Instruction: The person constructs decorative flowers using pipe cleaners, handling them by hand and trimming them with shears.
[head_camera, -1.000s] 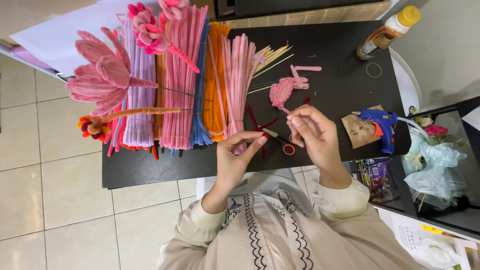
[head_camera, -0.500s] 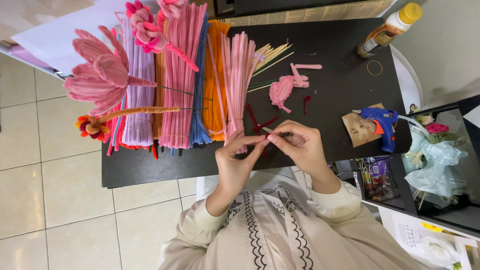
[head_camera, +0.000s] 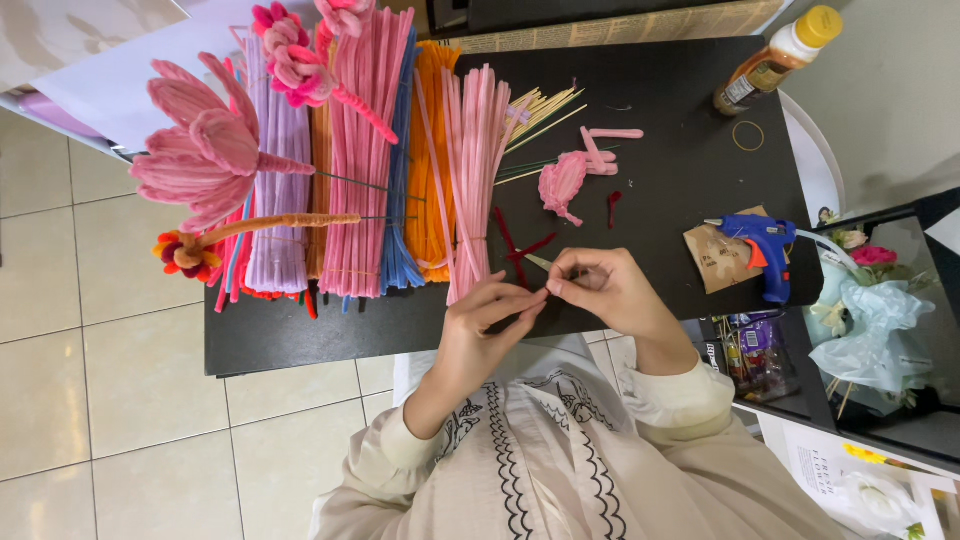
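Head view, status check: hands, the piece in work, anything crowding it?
Left hand and right hand meet fingertip to fingertip, pinching a thin stick. Dark red pipe cleaner pieces lie just beyond. Pink bundle close by on left; blue glue gun clear on right.

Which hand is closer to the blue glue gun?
The right hand. It sits just beside the blue glue gun, with a bare strip of black table between them. The left hand is farther away, on the other side of the right hand.

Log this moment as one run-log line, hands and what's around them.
left hand: pinching dark red pipe cleaner | right hand: pinching thin stick | nearby: pipe cleaner bundles, blue glue gun | surface: black table
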